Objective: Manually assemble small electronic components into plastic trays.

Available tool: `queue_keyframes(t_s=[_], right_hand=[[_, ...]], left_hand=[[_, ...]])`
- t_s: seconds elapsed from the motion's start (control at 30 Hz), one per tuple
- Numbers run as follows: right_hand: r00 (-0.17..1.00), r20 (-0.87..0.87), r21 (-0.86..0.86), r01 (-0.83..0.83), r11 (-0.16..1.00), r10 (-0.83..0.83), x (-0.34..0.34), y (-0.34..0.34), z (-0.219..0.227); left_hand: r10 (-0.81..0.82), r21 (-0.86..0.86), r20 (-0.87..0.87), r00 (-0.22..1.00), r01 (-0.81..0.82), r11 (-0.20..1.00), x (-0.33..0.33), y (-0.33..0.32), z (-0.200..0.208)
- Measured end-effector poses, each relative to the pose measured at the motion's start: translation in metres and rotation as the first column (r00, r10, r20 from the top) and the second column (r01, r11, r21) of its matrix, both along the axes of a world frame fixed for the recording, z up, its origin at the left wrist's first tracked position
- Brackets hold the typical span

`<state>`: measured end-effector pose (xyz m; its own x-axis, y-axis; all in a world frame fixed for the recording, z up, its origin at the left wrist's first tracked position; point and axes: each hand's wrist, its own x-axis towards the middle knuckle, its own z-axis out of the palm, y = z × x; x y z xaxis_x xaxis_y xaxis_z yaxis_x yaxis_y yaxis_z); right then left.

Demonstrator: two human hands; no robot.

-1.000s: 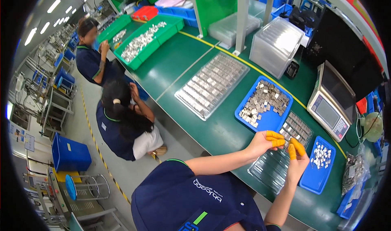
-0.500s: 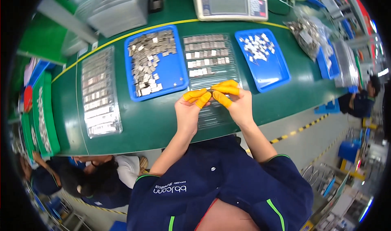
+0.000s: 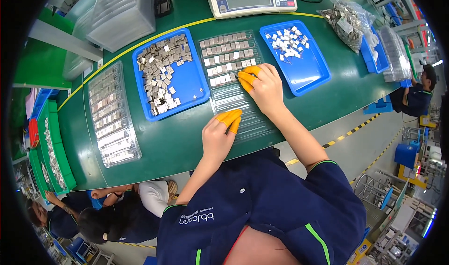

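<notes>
My right hand (image 3: pixel 265 86), with yellow finger covers, reaches to the end of the nearest filled row in a clear ribbed tray (image 3: pixel 244 111). Its fingertips are pinched together there and hide whatever is between them. Several rows of small rectangular metal parts (image 3: pixel 229 57) fill the tray's far half. Over the tray's near left edge, my left hand (image 3: pixel 218 136) has its yellow-covered thumb and fingers pressed together; I cannot make out anything in them. To the left, a blue tray (image 3: pixel 189 94) holds a heap of similar metal parts. Another blue tray (image 3: pixel 301 73) on the right holds small white pieces.
A filled clear tray (image 3: pixel 113 115) lies at the left, beyond it green bins (image 3: pixel 61 159). At the back are stacked clear trays (image 3: pixel 122 17) and a scale (image 3: pixel 250 0). A bag of parts (image 3: pixel 343 25) lies back right. Co-workers (image 3: pixel 112 213) sit at lower left.
My hands were together over the clear tray, fingertips meeting on a small dark part. Now they are apart: the right has moved forward to the filled row, the left back toward me.
</notes>
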<state>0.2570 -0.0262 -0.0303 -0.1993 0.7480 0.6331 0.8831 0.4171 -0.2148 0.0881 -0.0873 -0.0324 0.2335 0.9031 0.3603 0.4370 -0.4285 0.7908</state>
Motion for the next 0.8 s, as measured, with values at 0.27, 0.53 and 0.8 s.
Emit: queue_keyframes(t_s=[0.27,0.53,0.8], right_hand=[[0.999,-0.030,-0.090,-0.032,0.995,0.030,0.001,0.003,0.009],[0.954,0.007,-0.235,0.294,0.927,-0.301,0.115,0.050,0.009],[0.941,-0.003,-0.364,0.315,0.877,-0.339,0.098,0.055,0.011]], left_hand=[[0.001,0.013,0.017,1.000,-0.002,1.000,-0.004,0.003,-0.001],[0.372,0.247,-0.180,0.911,-0.324,0.913,-0.083,0.053,0.023],[0.369,0.265,-0.480,0.796,-0.270,0.926,-0.124,0.116,0.029]])
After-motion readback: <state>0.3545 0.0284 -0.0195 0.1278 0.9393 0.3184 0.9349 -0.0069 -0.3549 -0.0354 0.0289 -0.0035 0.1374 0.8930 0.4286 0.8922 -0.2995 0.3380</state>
